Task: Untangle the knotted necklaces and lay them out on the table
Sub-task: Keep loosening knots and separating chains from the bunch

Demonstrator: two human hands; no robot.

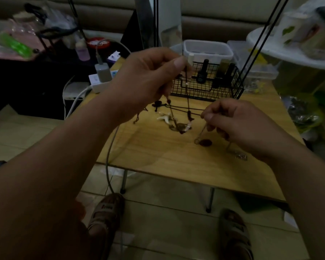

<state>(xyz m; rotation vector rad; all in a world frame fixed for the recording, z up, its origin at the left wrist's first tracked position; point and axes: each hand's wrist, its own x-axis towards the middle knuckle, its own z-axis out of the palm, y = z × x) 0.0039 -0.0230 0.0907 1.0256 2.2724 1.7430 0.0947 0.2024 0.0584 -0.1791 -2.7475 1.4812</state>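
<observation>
A tangle of necklaces [179, 126] hangs just above the small wooden table [158, 147], with dark cords, brown beads and a white star-shaped pendant [164, 117]. My left hand [148, 81] is raised over the table and pinches dark cords between thumb and fingers. Lower and to the right, my right hand [238, 122] pinches other cords that stretch across to the tangle. A thin chain with a dark oval pendant [205, 142] dangles from the right hand onto the table. Another small chain piece [240, 156] lies by my right wrist.
A black wire basket [208, 85] with nail polish bottles stands at the table's back, with clear plastic boxes [207, 48] behind it. A power strip with a charger [101, 76] sits at the back left. My sandalled feet [105, 212] are on the tiled floor below.
</observation>
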